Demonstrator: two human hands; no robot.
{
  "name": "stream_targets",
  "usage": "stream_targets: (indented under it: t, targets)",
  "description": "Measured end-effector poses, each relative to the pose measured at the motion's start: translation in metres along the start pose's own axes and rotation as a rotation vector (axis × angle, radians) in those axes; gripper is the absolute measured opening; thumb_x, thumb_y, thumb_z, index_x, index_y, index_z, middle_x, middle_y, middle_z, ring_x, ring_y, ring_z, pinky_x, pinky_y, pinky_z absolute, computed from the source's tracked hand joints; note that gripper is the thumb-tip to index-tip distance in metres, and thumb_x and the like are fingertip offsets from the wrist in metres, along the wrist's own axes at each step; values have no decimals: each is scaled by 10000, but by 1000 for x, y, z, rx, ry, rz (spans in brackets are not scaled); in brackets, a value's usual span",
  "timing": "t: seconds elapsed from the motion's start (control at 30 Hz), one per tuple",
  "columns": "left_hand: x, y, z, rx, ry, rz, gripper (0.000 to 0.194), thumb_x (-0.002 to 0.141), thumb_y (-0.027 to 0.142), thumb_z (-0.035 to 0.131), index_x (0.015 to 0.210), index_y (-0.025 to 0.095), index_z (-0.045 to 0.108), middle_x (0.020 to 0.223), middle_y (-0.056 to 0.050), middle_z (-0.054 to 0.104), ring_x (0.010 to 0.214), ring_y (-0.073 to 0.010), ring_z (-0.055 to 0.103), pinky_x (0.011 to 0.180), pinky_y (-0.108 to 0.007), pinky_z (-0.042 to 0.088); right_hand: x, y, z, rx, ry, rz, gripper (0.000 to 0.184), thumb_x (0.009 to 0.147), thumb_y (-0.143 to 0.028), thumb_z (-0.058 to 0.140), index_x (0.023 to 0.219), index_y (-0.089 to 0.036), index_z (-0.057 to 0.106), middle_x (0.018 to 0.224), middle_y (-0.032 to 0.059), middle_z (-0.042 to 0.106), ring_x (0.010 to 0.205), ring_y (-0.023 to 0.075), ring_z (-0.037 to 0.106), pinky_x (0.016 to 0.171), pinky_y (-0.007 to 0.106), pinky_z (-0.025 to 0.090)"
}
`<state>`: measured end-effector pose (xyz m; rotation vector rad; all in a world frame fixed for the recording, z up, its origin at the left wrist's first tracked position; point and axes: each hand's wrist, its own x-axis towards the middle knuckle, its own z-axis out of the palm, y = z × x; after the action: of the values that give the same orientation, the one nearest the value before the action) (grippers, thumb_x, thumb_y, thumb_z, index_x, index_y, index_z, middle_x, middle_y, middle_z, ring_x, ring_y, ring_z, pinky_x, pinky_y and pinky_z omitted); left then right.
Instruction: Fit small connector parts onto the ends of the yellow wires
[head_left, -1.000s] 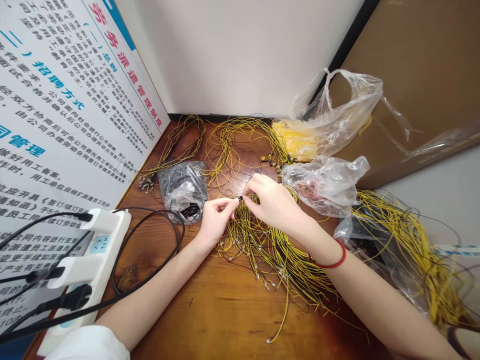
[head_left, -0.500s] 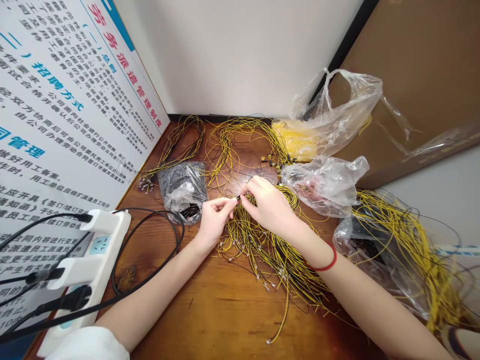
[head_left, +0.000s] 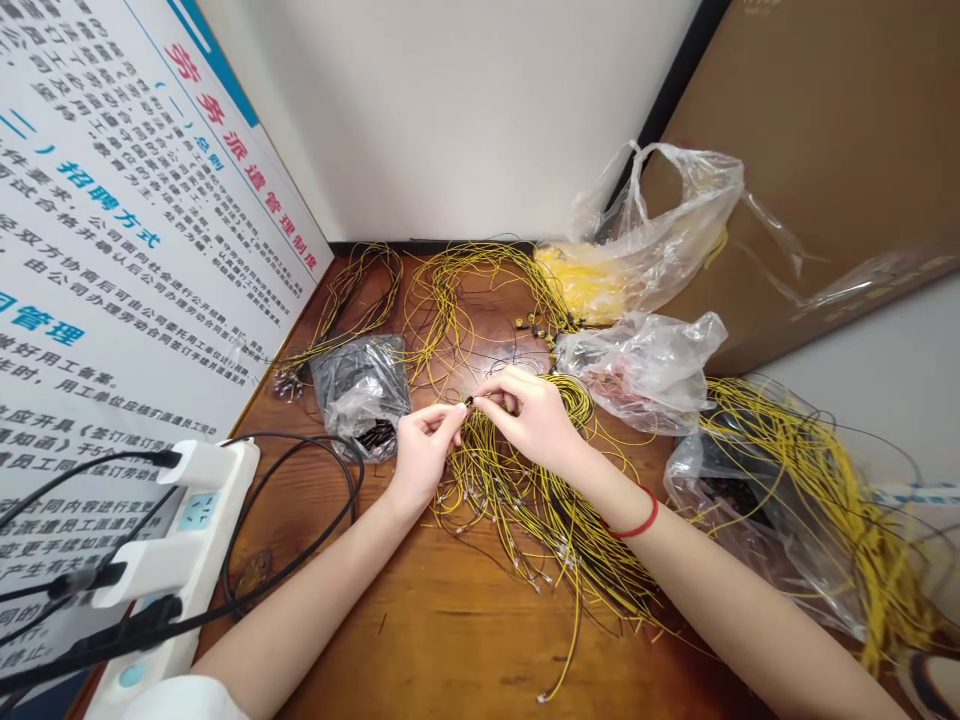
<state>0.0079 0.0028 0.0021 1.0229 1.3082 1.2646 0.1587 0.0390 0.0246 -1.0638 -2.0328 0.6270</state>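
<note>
Thumb and fingers of my left hand pinch a small black piece, perhaps a connector; its exact kind is too small to make out. My right hand, with a red band on the wrist, pinches the same piece from the other side, so the fingertips nearly meet. Beneath both hands spreads a bundle of yellow and black wires, with small pale connectors on the near ends. Left of my left hand sits a grey plastic bag with small black parts showing at its mouth.
A clear bag of yellow pieces and a clear bag with reddish contents stand behind. More yellow wires lie over a bag at right. A power strip with a looped black cable borders the left, beside a printed board.
The view has shifted slightly. Both hands remain together at the small black piece, which has turned a little between the fingertips; the right fingers are curled more.
</note>
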Motion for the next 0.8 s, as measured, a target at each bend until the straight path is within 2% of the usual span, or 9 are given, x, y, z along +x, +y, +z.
stream_targets:
  t: [0.3,0.5,0.8]
  targets:
    - [0,-1,1,37,-3,-3,331,687,476,675,645,148,664,453,39,470,432,-71,359,426,-216,246,-1,3,-6,-36,-55,-82,84,863,-192,547,800,-170,599,761,7,594,664,112,505,633,257,397]
    - [-1,-2,0,34,0,8,304,698,447,680,632,151,660,468,42,481,439,-70,375,436,-218,264,-1,1,-3,-166,-67,-117,109,891,-181,481,811,-174,555,795,36,585,757,145,520,707,283,413]
    - [-1,-4,0,41,12,26,249,703,394,694,671,147,692,481,40,512,451,-73,406,456,-216,297,4,-8,-1,-209,-174,-17,98,908,-179,415,853,-178,495,882,67,569,828,169,508,774,312,418]
